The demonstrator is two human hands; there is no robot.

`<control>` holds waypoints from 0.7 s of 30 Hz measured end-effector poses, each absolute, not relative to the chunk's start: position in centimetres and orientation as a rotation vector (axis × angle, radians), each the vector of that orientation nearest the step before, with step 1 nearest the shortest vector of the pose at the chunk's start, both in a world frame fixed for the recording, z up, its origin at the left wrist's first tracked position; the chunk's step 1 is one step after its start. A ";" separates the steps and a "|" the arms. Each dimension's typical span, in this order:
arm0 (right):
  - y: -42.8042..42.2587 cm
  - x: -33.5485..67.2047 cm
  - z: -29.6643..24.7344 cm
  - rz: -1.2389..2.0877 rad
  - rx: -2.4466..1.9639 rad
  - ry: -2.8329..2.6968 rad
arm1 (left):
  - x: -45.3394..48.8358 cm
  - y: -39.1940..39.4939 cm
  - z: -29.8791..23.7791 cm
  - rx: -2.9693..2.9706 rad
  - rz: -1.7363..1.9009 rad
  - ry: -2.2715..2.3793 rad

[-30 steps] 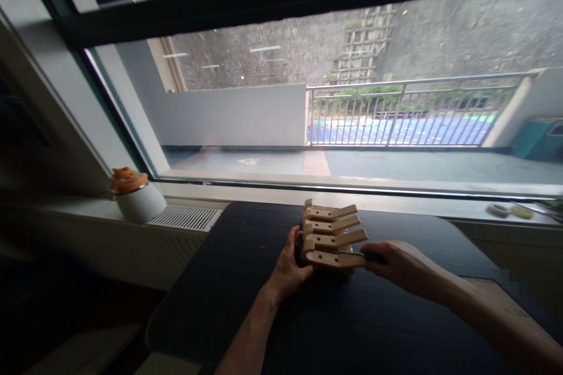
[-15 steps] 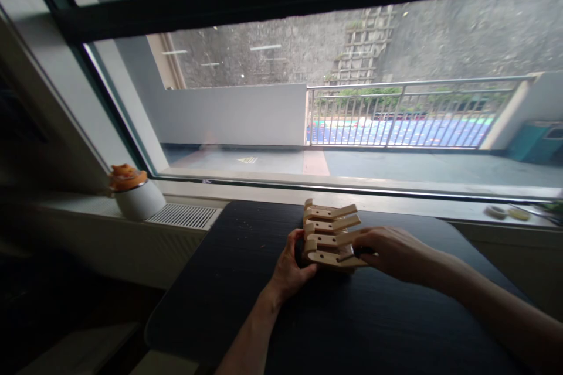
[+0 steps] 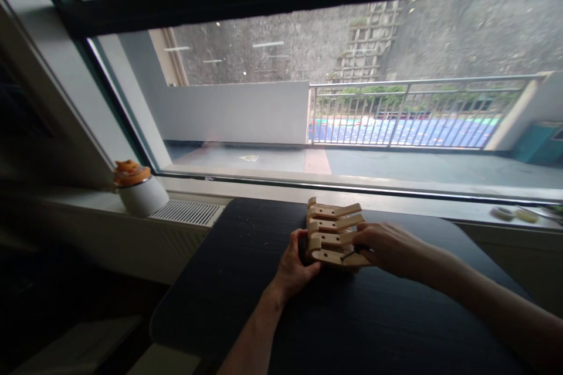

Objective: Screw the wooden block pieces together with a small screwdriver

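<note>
On the dark table (image 3: 246, 287) lies a pale wooden hook rack (image 3: 328, 239), with several slats side by side, curled ends on the left and drilled holes. My left hand (image 3: 297, 263) is closed around its near left end, thumb along the front edge. My right hand (image 3: 380, 246) is closed on what looks like a screwdriver (image 3: 349, 256), most of whose dark handle is hidden in the fingers. Its thin shaft points left and down to the nearest slat, close to a hole. Whether the tip sits in a screw cannot be made out.
Small crumbs (image 3: 253, 222) dot the table's far left. A white pot with an orange top (image 3: 143, 193) stands on the sill beside a radiator grille (image 3: 187, 212). Rolls of tape (image 3: 504, 212) lie on the sill at right. A large window rises behind the table.
The whole view has shifted slightly, so everything sits a little further right. Both hands keep their grips, and the tool remains at the nearest slat.
</note>
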State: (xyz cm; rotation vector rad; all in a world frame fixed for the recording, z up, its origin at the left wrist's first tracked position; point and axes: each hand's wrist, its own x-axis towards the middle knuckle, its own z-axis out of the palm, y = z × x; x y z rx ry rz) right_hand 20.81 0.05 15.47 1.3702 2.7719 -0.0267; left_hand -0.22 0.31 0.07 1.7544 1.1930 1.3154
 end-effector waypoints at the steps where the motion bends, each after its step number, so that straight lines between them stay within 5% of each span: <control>1: 0.0 20.6 15.5 -0.005 1.370 2.756 | -0.2 0.3 0.1 1.751 1.317 1.197; 21: 1.3 17.7 17.4 -0.041 1.354 2.608 | -0.1 0.3 -0.1 1.753 1.320 1.231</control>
